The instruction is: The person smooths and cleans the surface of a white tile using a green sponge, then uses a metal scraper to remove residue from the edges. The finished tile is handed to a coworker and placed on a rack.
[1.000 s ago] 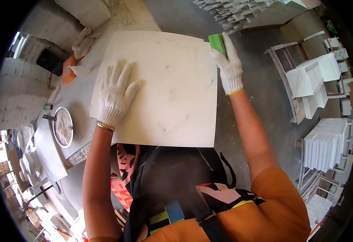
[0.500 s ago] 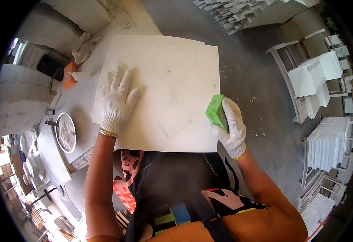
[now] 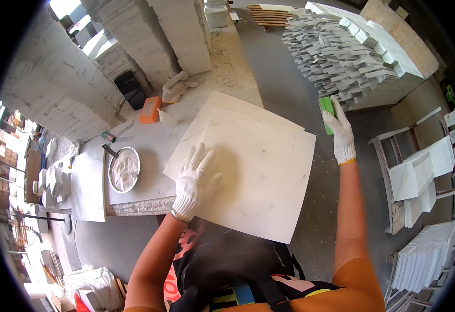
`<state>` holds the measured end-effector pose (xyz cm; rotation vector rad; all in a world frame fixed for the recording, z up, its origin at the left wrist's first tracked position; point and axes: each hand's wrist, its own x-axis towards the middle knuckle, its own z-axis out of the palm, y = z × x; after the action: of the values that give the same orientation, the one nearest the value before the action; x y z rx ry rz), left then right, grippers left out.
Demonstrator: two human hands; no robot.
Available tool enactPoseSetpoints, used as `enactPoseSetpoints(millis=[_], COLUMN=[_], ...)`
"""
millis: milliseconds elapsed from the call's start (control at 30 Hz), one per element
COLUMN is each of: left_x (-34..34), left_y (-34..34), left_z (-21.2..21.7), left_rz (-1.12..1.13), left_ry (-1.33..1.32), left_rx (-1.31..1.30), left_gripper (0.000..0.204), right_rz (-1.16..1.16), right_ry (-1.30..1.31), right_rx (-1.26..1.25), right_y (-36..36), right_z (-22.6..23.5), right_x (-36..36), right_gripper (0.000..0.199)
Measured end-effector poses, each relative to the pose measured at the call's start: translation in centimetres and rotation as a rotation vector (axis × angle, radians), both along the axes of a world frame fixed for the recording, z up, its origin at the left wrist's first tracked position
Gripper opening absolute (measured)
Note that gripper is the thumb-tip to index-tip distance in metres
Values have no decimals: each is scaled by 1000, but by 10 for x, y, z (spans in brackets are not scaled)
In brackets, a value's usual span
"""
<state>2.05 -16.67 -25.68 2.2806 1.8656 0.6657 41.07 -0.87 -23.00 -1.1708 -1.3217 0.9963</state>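
A square white marble slab (image 3: 258, 171) with faint grey specks lies turned at an angle on another pale slab (image 3: 214, 106), whose far and left edges show beneath it. My left hand (image 3: 193, 179), in a white knit glove, rests on or just over the top slab's left part, fingers spread. My right hand (image 3: 340, 130), gloved alike, is held out beyond the slab's far right corner. It grips a green sanding block (image 3: 326, 115), fingers along its right side. The block is clear of the slab, above the floor.
Left of the slabs, the stone bench (image 3: 152, 190) holds a metal bowl of white paste (image 3: 124, 170), an orange block (image 3: 150, 110), a dark phone-like object (image 3: 130, 89) and spare gloves (image 3: 178, 86). Stone stacks (image 3: 128, 36) rise behind. Racked tiles (image 3: 414, 174) and piled strips (image 3: 336, 57) stand right.
My view has shifted and turned. The right hand has moved the green block from the slab's right edge outward and away from me. The top slab is now askew over the lower one.
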Motion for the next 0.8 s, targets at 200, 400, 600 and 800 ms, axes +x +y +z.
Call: enactPoseSetpoints(millis=[200,400,600,800], left_x=[-12,-15,20,32], left_y=[-125,-152,-128,-120], left_z=[34,-19,-14,-6], left_rz=[238,332,356,386], left_ry=[-726,-1851,-1851,-1681], left_rx=[-238,-864,-1034,-966], left_gripper=[28,43,48,50], right_rz=[339,412,314,186], right_ry=[-106,19,-318,-652], right_rx=[-285,-361,-318,-267], right_y=[-6,10,-1,6], right_z=[8,-24,-10,-12], right_x=[-10,3,-26,-20], right_gripper=[84,80,85,95])
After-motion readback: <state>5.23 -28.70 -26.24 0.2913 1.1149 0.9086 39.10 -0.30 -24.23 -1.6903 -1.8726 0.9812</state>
